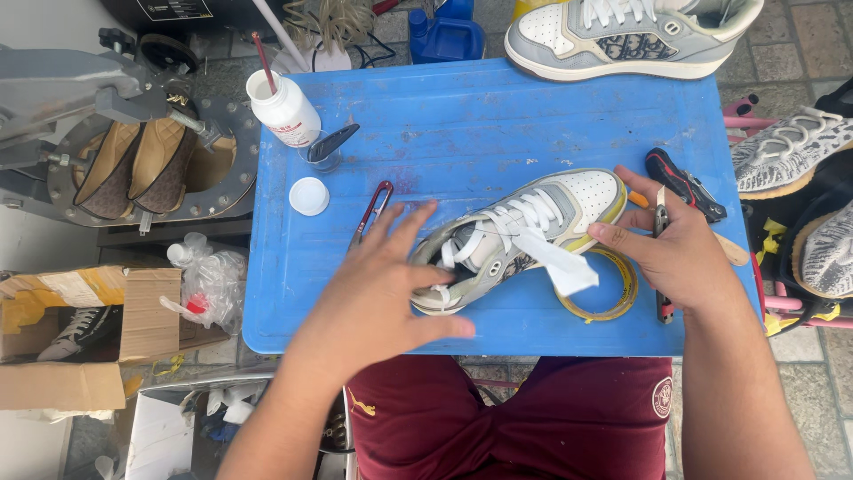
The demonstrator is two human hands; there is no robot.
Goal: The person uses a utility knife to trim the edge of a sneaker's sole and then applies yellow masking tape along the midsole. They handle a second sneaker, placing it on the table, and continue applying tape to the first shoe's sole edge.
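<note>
A grey and white sneaker (pixel 542 213) with white laces lies on its side on the blue table (pixel 462 124). My left hand (pixel 382 284) rests with fingers spread on the sneaker's heel end. My right hand (pixel 666 244) touches the toe side and pinches a white strip of paper (pixel 555 258) that hangs over the shoe. A roll of yellow tape (pixel 613 298) lies partly under the sneaker and the strip.
A white glue bottle (pixel 284 108) with a brush, a small clear cup (pixel 322 151), a white lid (pixel 309 196), red-handled snips (pixel 371 212) and pliers (pixel 684 185) lie on the table. Another sneaker (pixel 622 36) sits at the far edge. A shoe press (pixel 133 151) stands left, boxes below it.
</note>
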